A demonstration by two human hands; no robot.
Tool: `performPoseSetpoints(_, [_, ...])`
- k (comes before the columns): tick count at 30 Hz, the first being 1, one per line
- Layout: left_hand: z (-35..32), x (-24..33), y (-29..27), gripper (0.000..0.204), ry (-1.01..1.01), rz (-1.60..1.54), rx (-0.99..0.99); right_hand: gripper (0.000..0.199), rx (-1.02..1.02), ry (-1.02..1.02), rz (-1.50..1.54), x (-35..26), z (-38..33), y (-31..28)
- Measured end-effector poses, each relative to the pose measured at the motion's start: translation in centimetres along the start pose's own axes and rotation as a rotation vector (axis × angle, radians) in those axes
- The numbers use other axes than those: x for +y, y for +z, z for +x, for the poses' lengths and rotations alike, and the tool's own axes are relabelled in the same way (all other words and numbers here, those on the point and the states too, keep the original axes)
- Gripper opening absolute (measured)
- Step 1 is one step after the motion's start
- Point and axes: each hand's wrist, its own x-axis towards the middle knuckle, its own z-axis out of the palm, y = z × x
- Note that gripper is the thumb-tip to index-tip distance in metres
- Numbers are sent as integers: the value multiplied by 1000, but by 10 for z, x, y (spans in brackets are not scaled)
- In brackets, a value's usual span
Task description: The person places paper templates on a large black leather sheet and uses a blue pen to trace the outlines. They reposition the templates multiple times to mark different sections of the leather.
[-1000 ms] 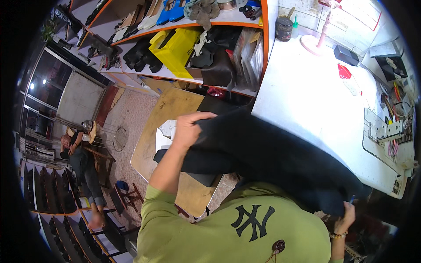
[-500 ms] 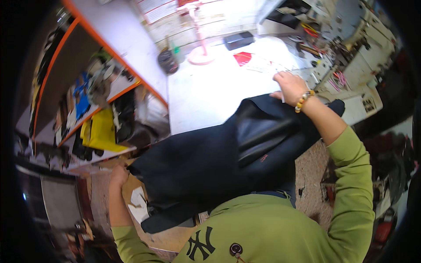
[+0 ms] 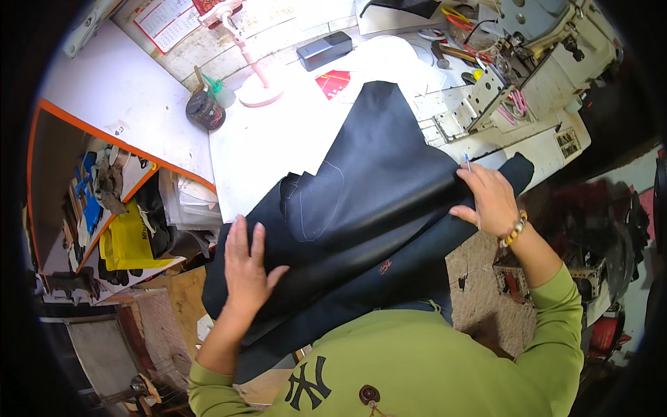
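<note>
A large sheet of black leather (image 3: 379, 146) lies draped over the front of the white table and down toward my lap. Pale curved lines are drawn on it beside a notched cut edge, and a small red mark shows on its near fold. Spread flat on the leather's left part is my left hand (image 3: 249, 270), fingers apart. My right hand (image 3: 488, 199), with a beaded bracelet at the wrist, rests at the leather's right edge. A thin pen (image 3: 467, 163) sticks out from between its fingers; most of the pen is hidden.
On the white table (image 3: 257, 149) stand a pink lamp (image 3: 260, 90), a dark jar (image 3: 206, 111), a green-capped bottle (image 3: 222, 94) and a black box (image 3: 325, 51). A sewing machine (image 3: 556, 90) occupies the right, near a hammer (image 3: 440, 54). Orange-edged shelves (image 3: 125, 153) hold scraps at left.
The leather has been spread farther across the table, uncovering its drawn lines. My left hand has gone from gripping the leather's left edge to lying flat on it. My right hand has moved nearer.
</note>
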Motion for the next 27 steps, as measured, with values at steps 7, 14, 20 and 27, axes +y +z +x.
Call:
performPoseSetpoints(7, [42, -28, -10, 79, -8, -43, -136, 38, 128, 75, -71, -8, -6, 9])
performPoseSetpoints(14, [54, -75, 14, 46, -168, -105, -147, 28, 76, 141, -3, -45, -54, 30])
performPoseSetpoints(20, [110, -49, 29, 53, -115, -187, -26, 19, 222, 230, 181, -62, -78, 35])
performPoseSetpoints(27, [229, 56, 111, 55, -154, -533, -43, 45, 275, 189, 236, -33, 24, 12])
